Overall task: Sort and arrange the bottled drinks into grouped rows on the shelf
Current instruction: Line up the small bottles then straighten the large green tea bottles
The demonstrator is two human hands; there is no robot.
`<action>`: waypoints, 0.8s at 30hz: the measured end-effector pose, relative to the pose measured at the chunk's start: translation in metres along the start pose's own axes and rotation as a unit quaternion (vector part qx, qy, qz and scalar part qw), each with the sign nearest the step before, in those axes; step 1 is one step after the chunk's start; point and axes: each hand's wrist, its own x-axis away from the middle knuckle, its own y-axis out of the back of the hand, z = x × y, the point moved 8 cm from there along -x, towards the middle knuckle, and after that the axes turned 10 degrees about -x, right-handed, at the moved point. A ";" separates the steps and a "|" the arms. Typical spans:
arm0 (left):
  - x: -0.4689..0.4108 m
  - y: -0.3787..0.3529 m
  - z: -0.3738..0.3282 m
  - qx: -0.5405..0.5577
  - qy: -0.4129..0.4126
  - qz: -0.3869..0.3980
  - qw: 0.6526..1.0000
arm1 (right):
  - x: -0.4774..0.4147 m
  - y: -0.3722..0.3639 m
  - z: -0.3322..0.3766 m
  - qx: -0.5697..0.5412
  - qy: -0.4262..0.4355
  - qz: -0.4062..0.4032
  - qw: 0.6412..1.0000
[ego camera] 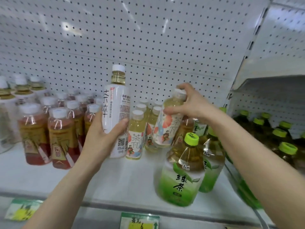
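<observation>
Right hand pinched the tilted pale bottle just right of the pale-tea row; left hand gripped the white bottle upright

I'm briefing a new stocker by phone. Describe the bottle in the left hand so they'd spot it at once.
On the white shelf before the pegboard wall, look mid-shelf, between the red tea bottles and the pale yellow bottles. There the left hand grips the tall bottle upright. Unlike those neighbours, it has a plain white wrap with large black characters and rises well above them.
</observation>
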 end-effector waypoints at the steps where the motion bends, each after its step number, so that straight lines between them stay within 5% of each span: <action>1: -0.001 0.001 0.002 0.002 -0.001 0.008 1.000 | -0.005 -0.018 -0.005 0.046 0.000 0.032 0.998; 8: -0.005 -0.001 0.032 -0.001 0.023 0.067 0.997 | -0.023 -0.073 -0.032 0.197 -0.009 0.111 0.974; 20: 0.001 -0.022 0.053 0.011 0.055 0.093 0.994 | -0.029 -0.074 -0.029 0.166 0.033 0.165 0.972; 24: 0.003 -0.025 0.050 0.015 0.049 0.096 0.994 | -0.037 0.000 -0.027 0.217 0.050 0.007 0.975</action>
